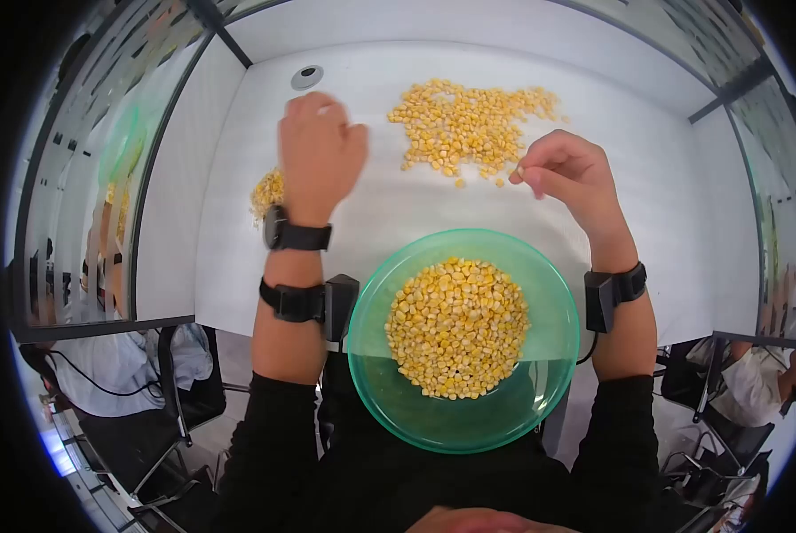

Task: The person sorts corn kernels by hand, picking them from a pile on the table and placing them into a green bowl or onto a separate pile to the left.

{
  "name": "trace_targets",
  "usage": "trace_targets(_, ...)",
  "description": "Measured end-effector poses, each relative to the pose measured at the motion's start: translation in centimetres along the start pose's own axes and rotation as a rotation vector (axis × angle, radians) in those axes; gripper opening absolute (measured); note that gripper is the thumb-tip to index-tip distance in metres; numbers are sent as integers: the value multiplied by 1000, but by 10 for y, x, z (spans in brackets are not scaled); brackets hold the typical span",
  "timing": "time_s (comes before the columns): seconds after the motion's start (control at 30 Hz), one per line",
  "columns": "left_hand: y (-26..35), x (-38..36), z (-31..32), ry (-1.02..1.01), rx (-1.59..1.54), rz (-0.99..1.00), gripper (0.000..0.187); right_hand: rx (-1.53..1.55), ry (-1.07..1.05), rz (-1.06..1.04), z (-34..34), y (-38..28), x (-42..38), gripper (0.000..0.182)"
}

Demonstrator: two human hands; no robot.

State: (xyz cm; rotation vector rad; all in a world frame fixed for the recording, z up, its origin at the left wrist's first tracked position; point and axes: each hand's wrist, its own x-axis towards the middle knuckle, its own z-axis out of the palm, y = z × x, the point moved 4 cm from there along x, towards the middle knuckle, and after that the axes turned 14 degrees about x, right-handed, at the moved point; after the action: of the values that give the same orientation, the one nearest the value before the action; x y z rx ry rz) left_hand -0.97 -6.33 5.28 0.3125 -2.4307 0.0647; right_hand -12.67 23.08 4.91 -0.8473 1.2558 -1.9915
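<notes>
Yellow corn kernels (464, 129) lie spread over the white tabletop at the back. At their right edge my right hand (571, 178) pinches a single kernel (519, 171) between thumb and finger. My left hand (320, 151) hovers left of the spread kernels, its fingers curled and slightly blurred; whether it holds anything is hidden. Beside my left wrist sits a small pile of paler kernel bits (268, 194). Nearest my body, a green translucent bowl (549, 293) overhangs the table's front edge, with many kernels (457, 329) inside.
A round grommet (307, 77) is set in the table (682, 231) at the back left. Partition walls enclose the table at the back and sides. Chairs (140, 440) and parts of other people (122, 369) show beyond the lower left and right.
</notes>
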Motion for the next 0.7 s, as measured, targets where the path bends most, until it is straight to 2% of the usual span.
trace_targets(0.1, -52, -14, -9, -346, 439, -170, 22, -34, -126, 77, 11, -8, -7, 10)
trace_targets(0.17, -76, -22, -23, -425, 448, -344, 25, -66, -258, 179, 22, -9, -11, 8)
trace_targets(0.33, -82, -27, -38, -593, 412, -431, 22, -249, -468, 226, 40, -9, -12, 15)
trace_targets(0.43, -78, -29, -41, -610, 431, -444, 18, -96, -372, 178, 41, -12, -13, 14)
trace_targets(0.47, -78, -30, -42, -609, 444, -446, 18, -155, -384, 146, 37, -12, -13, 21)
trace_targets(0.57, -78, -29, -41, -615, 468, -452, 17, -18, -220, 103, 25, -10, -9, 18)
trace_targets(0.7, -77, -31, -36, -616, 485, -491, 21, -157, 201, -38, -13, 6, 0, 19)
